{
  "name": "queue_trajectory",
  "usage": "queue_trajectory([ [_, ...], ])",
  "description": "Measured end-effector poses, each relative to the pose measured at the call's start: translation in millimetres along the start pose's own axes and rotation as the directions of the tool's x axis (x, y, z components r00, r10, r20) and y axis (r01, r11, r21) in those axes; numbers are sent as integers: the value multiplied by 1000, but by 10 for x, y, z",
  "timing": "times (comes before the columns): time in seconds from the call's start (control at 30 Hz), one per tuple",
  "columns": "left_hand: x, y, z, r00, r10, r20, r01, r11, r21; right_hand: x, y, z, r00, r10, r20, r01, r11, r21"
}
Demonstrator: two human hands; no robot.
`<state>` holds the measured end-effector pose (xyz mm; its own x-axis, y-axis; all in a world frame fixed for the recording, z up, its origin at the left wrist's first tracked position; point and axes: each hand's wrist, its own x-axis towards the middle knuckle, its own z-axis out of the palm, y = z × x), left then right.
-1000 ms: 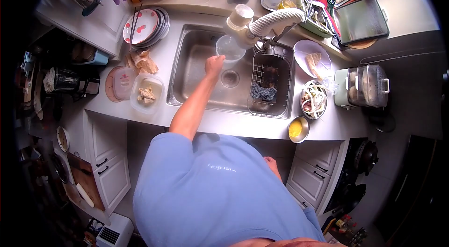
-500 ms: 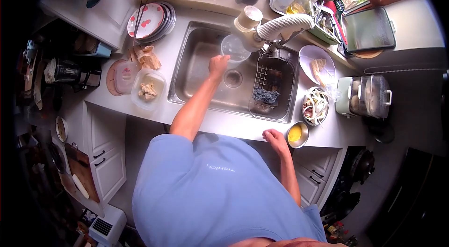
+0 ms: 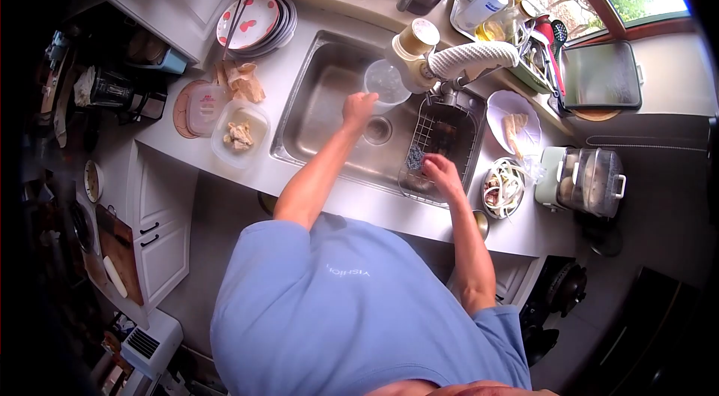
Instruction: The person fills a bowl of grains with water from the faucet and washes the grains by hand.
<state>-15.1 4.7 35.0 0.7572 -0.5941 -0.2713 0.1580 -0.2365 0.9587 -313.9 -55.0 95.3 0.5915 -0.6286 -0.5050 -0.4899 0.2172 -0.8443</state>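
Observation:
My left hand (image 3: 360,108) is closed on the rim of a clear plastic bowl (image 3: 385,84), held over the sink beneath the white faucet attachment (image 3: 413,44). On the sink's right side, my right hand (image 3: 442,173) is above a wire rack (image 3: 425,128), its fingers loosely bent and nothing visible in them. Just beside its fingertips lies a grey scrubber (image 3: 414,158), partly hidden by the hand. Whether the fingertips touch it is unclear. The metal bowl (image 3: 481,224) by the counter edge is mostly covered by my right forearm.
Left of the sink (image 3: 305,89) are stacked plates (image 3: 252,20) with chopsticks and a food container (image 3: 240,134). On the right are a purple dish (image 3: 514,122), a bowl of sliced food (image 3: 503,188) and a steamer (image 3: 584,179). Bottles (image 3: 483,6) stand behind.
My right hand has come up from below the counter edge, past the metal bowl, to the rack by the scrubber. My left hand still holds the clear bowl. The view has shifted slightly.

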Motion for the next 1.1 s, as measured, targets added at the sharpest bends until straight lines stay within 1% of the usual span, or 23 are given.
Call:
queue_trajectory([
  [0.03,-7,-3,-2,1000,0,-2,0,1000,4,125,-20,-29,1000,-6,-1,6,1000,28],
  [0.1,5,-26,13,1000,18,-2,-18,1000,7,370,-73,-44,996,-64,-66,67,997,38],
  [0.13,12,-28,13,1000,27,-4,-27,1000,9,522,-83,-108,997,-74,-27,75,996,38],
  [0.17,21,-32,12,1000,29,-3,-29,999,34,734,-9,-138,993,-105,-59,105,994,-14],
  [0.27,42,-84,14,1000,28,0,-28,996,90,901,-323,-76,988,-129,-87,123,989,-79],
  [0.3,54,-101,19,999,31,-10,-30,995,99,931,-457,-54,989,-123,-86,110,983,-145],
  [0.37,67,-116,24,999,38,-28,-35,993,115,1176,-283,-102,977,-194,-84,172,960,-220],
  [0.47,69,-86,24,1000,14,-22,-13,999,47,1350,-163,-115,961,-263,-82,220,913,-344],
  [0.57,-1,79,3,999,7,-36,-4,998,59,1219,-334,-3,952,-268,-148,150,831,-536],
  [0.7,43,18,26,999,9,-42,-7,998,59,1190,-337,77,936,-297,-190,117,771,-626],
  [0.8,11,67,11,999,10,-40,-7,998,70,1224,-273,116,917,-349,-191,160,762,-627],
  [0.9,23,52,8,999,11,-32,-8,997,71,1255,-180,140,885,-430,-177,215,717,-663],
  [1.0,54,-28,15,999,16,-30,-13,996,87,1215,-238,125,908,-387,-163,195,732,-653],
  [1.1,60,-46,11,999,14,-30,-11,995,101,1154,-356,107,939,-311,-150,146,752,-643],
])
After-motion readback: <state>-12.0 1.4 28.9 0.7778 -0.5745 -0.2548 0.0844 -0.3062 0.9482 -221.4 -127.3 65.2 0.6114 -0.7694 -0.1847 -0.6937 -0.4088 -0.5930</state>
